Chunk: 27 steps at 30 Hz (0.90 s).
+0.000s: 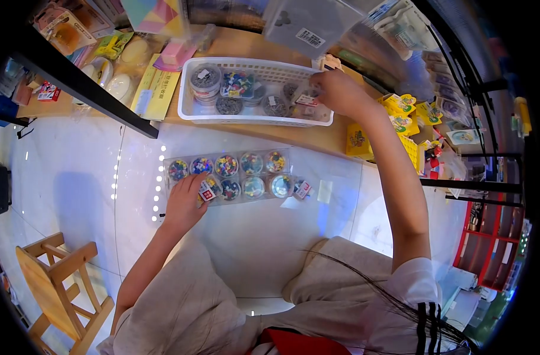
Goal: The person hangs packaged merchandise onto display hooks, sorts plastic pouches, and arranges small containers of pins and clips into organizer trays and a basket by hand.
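My left hand (186, 202) is closed on a small clear box with a red and white label (208, 190), at the left part of a clear tray (261, 199) on the floor. Round tubs of colourful pins (226, 166) sit in two rows in that tray, and another labelled box (302, 189) lies at its right end. Up on the shelf, my right hand (339, 92) reaches into the right end of a white basket (255, 120), beside a labelled clear box (307, 100); its fingertips are partly hidden. Tubs of silvery items (206, 78) and a box of colourful pins (238, 84) stand in the basket.
Yellow boxes (358, 142) are on the shelf right of the basket, and a yellow packet (155, 93) lies left of it. A black post (83, 77) crosses the upper left. A wooden stool (57, 284) stands at the lower left.
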{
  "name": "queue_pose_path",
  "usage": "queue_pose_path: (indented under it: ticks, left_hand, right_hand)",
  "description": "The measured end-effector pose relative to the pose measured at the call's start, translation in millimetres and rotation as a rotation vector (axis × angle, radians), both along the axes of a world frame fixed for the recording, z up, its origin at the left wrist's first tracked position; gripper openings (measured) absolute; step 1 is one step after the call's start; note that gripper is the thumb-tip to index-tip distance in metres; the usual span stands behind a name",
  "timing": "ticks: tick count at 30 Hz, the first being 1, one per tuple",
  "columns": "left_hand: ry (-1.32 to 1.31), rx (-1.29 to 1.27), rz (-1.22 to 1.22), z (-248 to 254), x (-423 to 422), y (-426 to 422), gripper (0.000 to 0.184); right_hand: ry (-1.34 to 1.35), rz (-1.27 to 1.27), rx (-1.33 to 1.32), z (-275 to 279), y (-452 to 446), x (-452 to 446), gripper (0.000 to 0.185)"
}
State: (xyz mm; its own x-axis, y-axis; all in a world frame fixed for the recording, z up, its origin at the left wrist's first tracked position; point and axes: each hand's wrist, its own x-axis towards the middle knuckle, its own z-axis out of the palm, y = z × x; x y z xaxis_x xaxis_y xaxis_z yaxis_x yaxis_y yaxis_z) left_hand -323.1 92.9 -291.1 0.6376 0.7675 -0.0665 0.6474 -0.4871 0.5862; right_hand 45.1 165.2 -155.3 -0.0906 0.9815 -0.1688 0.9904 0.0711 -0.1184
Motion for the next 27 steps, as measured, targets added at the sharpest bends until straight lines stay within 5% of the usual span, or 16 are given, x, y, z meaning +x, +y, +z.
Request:
queue_pose_path:
  ticks: [13, 16, 19, 22, 27]
  left_hand:
    - [-0.033, 0.042, -0.01, 1.5, 3.0, -0.1, 0.064]
    - [-0.039, 0.03, -0.01, 3.1, 3.1, -1.0, 0.064]
    - [-0.044, 0.02, -0.01, 3.5, 2.8, -1.7, 0.064]
    - [-0.052, 0.005, -0.016, 4.8, 2.8, -1.7, 0.064]
    - [-0.06, 0.009, -0.024, 3.2, 3.5, -1.2, 0.064]
  right_hand:
    - [-0.173, 0.081, -0.336, 17.4, 8.6, -24.5, 0.033]
    - [-0.03, 0.21, -0.207, 0.0, 6.3, -20.2, 0.035]
    - [-0.255, -0.139, -0.141, 5.8, 6.5, -29.4, 0.033]
    - [-0.216, -0.228, -0.037, -2.6, 6.4, -22.6, 0.029]
    - [-0.291, -0.07, -0.12, -17.3, 9.1, -18.1, 0.025]
